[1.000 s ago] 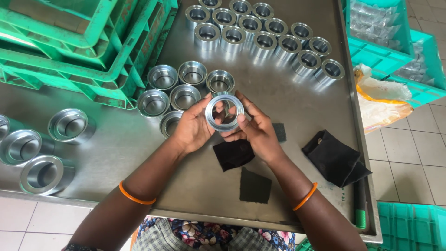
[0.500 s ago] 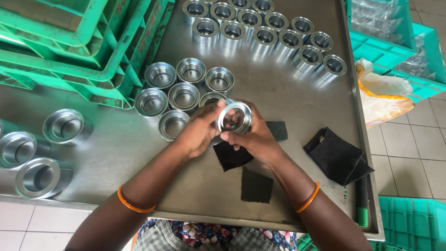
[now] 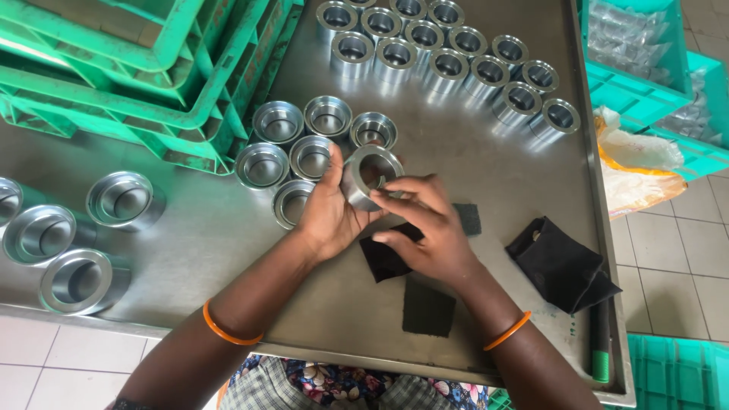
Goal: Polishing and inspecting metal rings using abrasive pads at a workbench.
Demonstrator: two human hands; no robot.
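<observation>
Left hand [image 3: 330, 209] grips a shiny round metal cup-shaped part [image 3: 370, 176], thumb up along its left side, fingers wrapped under it. Part sits tilted, open mouth facing up and right, held just above the grey steel tabletop [image 3: 471, 159], about centre of view.

Right hand [image 3: 425, 231] is at 5 o'clock from the part: fingertips touch its lower rim, the other fingers curl loosely over a small black abrasive pad [image 3: 383, 258]. Can't tell if the pad is pinched or just lying under the palm.

Around it:
- Cluster of six similar metal cups [image 3: 304, 144] standing open side up at 10 o'clock from the held part, nearest ones just beside the left hand.
- Two rows of smaller metal cups [image 3: 448, 53] at 1 o'clock, well apart.
- Three larger flanged metal cups [image 3: 76, 235] at 9 o'clock, near the tabletop's left edge.
- Second black square pad [image 3: 427, 307] at 6 o'clock, flat on the tabletop.
- Crumpled black cloth [image 3: 558, 262] at 4 o'clock, near the right edge.
- Stacked green plastic crates [image 3: 137, 68] at 11 o'clock.
- Orange bangle on each wrist: left [image 3: 228, 330], right [image 3: 507, 332].
</observation>
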